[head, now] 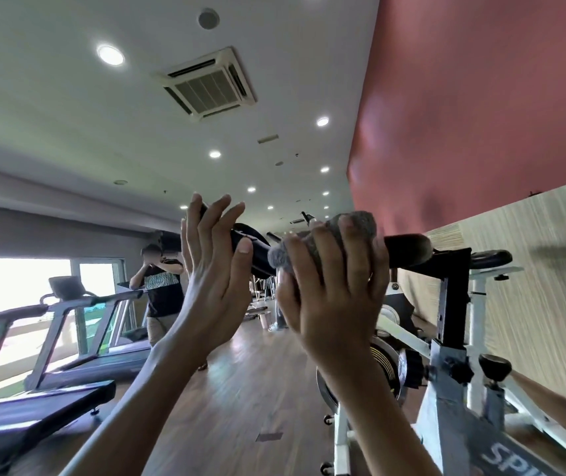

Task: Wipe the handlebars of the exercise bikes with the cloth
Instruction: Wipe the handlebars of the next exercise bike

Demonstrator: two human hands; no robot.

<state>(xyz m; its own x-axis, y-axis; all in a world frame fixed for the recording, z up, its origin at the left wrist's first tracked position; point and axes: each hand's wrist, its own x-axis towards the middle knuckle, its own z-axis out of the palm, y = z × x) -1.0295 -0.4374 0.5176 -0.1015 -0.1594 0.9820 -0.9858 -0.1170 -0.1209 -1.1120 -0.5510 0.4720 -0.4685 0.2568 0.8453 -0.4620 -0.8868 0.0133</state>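
A black padded handlebar (408,247) of a white exercise bike (446,417) runs across the middle of the view. My right hand (333,290) grips a grey cloth (357,223) wrapped over the bar near its middle. My left hand (211,266) is at the bar's left end (256,250), its fingers nearly straight, with the thumb and palm against the bar. The stretch of bar under the cloth is hidden.
Two treadmills (68,338) stand at the left by a bright window. A person (163,290) stands beyond them on the wooden floor (240,389). A wood-panelled and red wall (532,269) runs along the right, close behind the bike.
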